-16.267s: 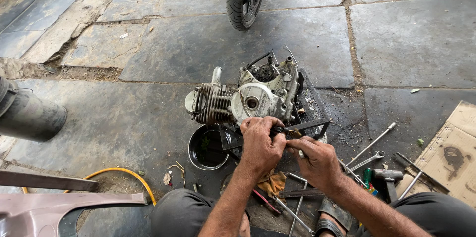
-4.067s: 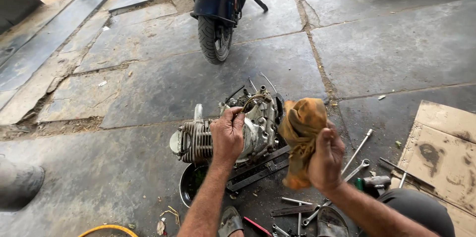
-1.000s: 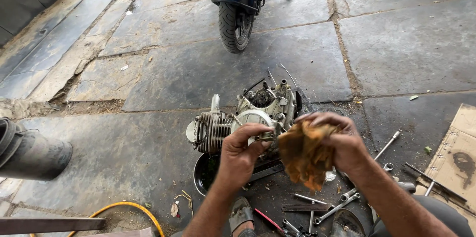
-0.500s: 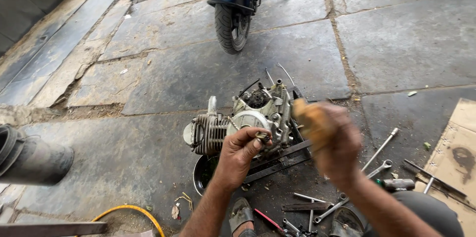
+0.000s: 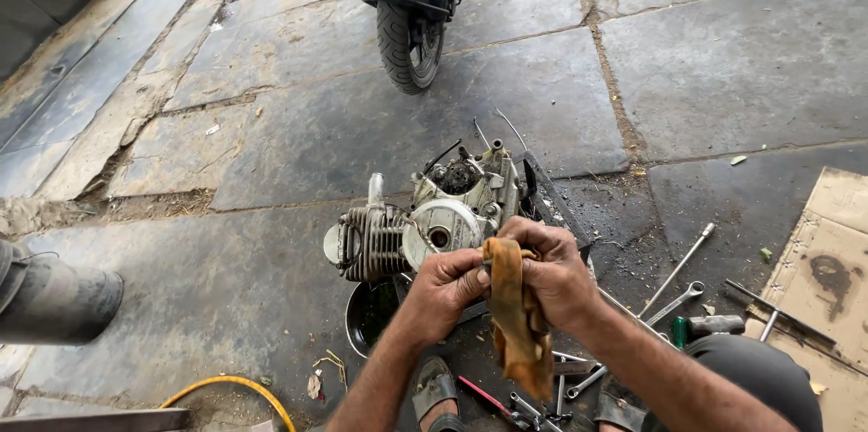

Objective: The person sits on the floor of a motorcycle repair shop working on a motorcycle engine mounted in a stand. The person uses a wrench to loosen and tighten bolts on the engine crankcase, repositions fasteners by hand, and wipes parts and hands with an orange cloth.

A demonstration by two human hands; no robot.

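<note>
While a stained orange rag [image 5: 517, 316] is pinched between both hands just in front of the small engine [image 5: 434, 220], most of the cloth is left hanging limp toward the ground. It is judged to be light, soft and easily bunched, probably a little greasy, so a firm fold near its top edge is the sensible place for a grip, as is done now. The left hand [image 5: 445, 287] is closed narrowly, its fingers curled around something small at the rag's upper end; what that is cannot be told, since the cloth and knuckles hide it. The right hand [image 5: 551, 271] is wrapped over the rag from the other side, thumb tucked in, touching the left. Both forearms are brought in from below, wrists slightly bent, meeting directly before the engine's round side cover. Beneath the engine a dark bowl [image 5: 369, 316] is seen, and to the engine's right several wrenches [image 5: 674, 283] are laid on the oily stone floor [image 5: 271, 143]. Beyond the engine a scooter's rear wheel [image 5: 410, 39] is parked.
</note>
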